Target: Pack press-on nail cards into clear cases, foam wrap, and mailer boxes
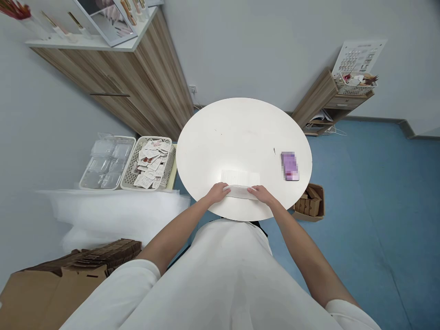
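Observation:
A white, translucent sheet [240,178] lies flat near the front edge of the round white table. Its near part is folded over into a narrow band [239,192]. My left hand [218,191] grips the left end of this band, with the thumb on top and the fingers curled. At the right end, my right hand [261,194] pinches it in the same way. Whether anything lies inside the fold cannot be seen. To the right on the table rests a purple box-shaped item [290,166], blurred in the picture.
The white table [240,133] stands before me. Left are a basket of printed cards [171,160], a basket of clear plastic packs [82,183], white sheets [113,206] and flattened cardboard [41,293]. An open carton of brown boxes [319,213] sits right, below a wooden shelf unit [318,98].

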